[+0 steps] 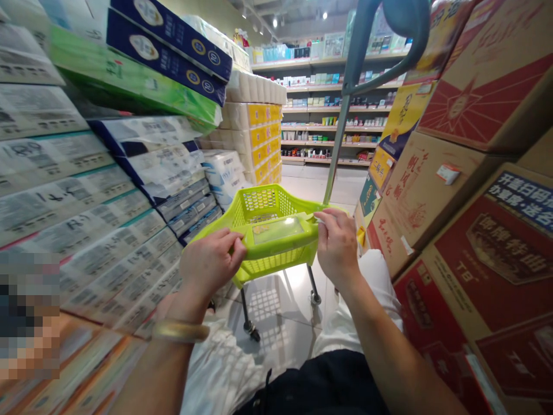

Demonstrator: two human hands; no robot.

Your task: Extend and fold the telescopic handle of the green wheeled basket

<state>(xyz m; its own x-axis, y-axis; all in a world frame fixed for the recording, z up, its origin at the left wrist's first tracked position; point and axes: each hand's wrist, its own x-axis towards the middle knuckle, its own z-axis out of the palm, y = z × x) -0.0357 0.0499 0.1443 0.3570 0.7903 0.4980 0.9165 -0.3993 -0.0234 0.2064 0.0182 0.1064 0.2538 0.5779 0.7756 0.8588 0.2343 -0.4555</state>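
A small lime-green shopping cart [276, 248] stands upright in front of me, its perforated basket on thin legs with casters. My left hand [211, 259], with a gold bangle on its wrist, is closed on the left part of the cart's near bar. My right hand [337, 245] grips the bar's right end, close to the foot of a grey pole [337, 153]. A clear panel [276, 229] lies on the bar between both hands. What shows of the basket's inside holds no goods.
Stacked packs of paper goods [173, 138] wall the left side. Piled cardboard cartons [436, 178] line the right, close to my arm. Tiled floor [298, 178] runs ahead to stocked shelves [328, 106]. The pole carries a large grey loop [352, 52] at upper right.
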